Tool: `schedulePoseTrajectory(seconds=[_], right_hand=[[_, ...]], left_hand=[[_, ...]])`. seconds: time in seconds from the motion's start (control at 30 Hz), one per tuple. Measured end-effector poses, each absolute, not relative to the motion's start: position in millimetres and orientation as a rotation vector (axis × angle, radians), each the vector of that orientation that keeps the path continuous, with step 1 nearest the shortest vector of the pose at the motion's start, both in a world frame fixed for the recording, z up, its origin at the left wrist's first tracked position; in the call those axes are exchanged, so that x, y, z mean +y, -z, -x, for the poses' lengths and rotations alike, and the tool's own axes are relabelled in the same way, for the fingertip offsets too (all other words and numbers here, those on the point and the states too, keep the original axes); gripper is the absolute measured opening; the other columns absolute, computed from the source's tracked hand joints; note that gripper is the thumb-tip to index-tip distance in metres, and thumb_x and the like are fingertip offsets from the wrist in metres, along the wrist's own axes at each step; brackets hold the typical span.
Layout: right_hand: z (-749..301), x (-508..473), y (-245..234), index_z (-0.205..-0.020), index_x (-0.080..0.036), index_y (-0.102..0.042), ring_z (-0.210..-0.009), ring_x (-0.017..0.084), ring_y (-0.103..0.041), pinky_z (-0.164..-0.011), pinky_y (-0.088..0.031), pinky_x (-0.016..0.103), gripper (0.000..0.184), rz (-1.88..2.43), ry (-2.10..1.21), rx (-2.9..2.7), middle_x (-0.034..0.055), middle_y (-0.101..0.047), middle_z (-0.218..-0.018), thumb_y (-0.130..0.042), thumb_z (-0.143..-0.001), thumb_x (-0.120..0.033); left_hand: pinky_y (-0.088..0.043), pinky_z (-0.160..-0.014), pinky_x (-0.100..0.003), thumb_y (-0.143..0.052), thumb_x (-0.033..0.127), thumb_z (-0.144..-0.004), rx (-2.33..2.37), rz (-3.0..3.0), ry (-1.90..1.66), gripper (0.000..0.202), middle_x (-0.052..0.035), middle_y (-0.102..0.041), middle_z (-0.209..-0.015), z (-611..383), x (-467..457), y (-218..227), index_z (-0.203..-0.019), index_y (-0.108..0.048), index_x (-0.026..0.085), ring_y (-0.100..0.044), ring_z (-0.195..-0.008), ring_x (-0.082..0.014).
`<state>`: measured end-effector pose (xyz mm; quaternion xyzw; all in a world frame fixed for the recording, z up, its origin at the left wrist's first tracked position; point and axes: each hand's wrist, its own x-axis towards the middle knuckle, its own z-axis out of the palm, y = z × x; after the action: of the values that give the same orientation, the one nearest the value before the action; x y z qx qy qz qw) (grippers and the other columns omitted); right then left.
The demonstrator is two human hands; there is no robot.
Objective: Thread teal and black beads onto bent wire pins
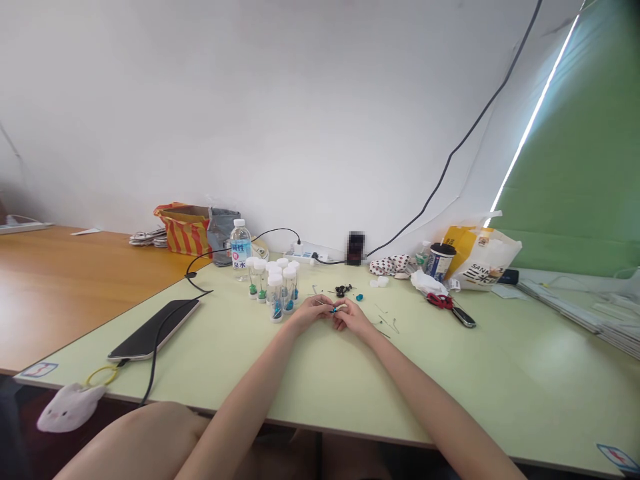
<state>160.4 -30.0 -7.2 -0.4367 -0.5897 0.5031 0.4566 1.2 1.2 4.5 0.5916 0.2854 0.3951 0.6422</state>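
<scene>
My left hand (311,315) and my right hand (353,317) meet above the pale green table (340,387), fingers pinched together. Between the fingertips is a small shiny blue piece (334,309) with a thin pale stem or wire; its exact kind is too small to tell. Just beyond the hands lie a loose blue piece (359,297) and a cluster of small black parts (343,291). Several thin wire-like stems (387,321) are scattered beside my right hand. Left of my left hand stand several clear tubes with white caps (275,300), holding blue or green pieces.
A water bottle (241,248) stands behind the tubes. A black power bank or phone (153,330) with a cable lies at left. Red-handled scissors (439,301), a dark cup (440,261) and a yellow-white bag (483,257) are at right. A striped bag (186,230) sits at back left.
</scene>
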Motion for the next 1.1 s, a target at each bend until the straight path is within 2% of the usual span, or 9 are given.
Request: schedulePoseTrajectory(seconds=[0.27, 0.5, 0.9, 1.1], right_hand=[[-158.6, -28.2, 10.2, -0.075, -0.017, -0.051, -0.054, 0.009, -0.055, -0.045, -0.048, 0.021, 0.017, 1.116, -1.093, -1.400, -0.0021, -0.054, -0.069, -0.056, -0.059, -0.017], [-159.9, -33.3, 4.8, -0.079, -0.019, -0.052, -0.047, 0.007, -0.053, -0.043, -0.047, 0.021, 0.018, 1.098, -1.109, -1.429, -0.0030, -0.053, -0.069, -0.056, -0.061, -0.019], [-163.1, -31.5, 9.8, -0.081, -0.017, -0.053, -0.051, 0.009, -0.055, -0.046, -0.049, 0.023, 0.024, 1.028, -1.117, -1.429, -0.0015, -0.054, -0.073, -0.063, -0.059, -0.023], [-163.1, -28.9, 10.2, -0.080, -0.017, -0.054, -0.046, 0.008, -0.054, -0.045, -0.048, 0.023, 0.021, 1.035, -1.155, -1.388, -0.0016, -0.057, -0.065, -0.060, -0.064, -0.029]], left_hand=[[-0.045, -0.069, -0.028, -0.071, 0.026, -0.059, 0.670, -1.360, -0.888, 0.021, -0.0031, -0.062, -0.069, -1.6, -0.2, -6.1, -0.072, -0.060, 0.014, -0.058, -0.062, -0.0116], [-0.044, -0.068, -0.027, -0.070, 0.029, -0.060, 0.660, -1.354, -0.895, 0.023, -0.0030, -0.063, -0.071, -0.4, 4.0, -1.7, -0.075, -0.060, 0.014, -0.058, -0.061, -0.0108], [-0.045, -0.071, -0.029, -0.073, 0.030, -0.058, 0.663, -1.316, -0.893, 0.027, -0.0037, -0.064, -0.072, -0.3, 3.4, -2.5, -0.076, -0.061, 0.014, -0.059, -0.064, -0.0122], [-0.044, -0.073, -0.029, -0.071, 0.030, -0.060, 0.656, -1.309, -0.908, 0.026, -0.0033, -0.063, -0.073, -0.3, 4.1, -1.1, -0.077, -0.061, 0.014, -0.059, -0.065, -0.0114]])
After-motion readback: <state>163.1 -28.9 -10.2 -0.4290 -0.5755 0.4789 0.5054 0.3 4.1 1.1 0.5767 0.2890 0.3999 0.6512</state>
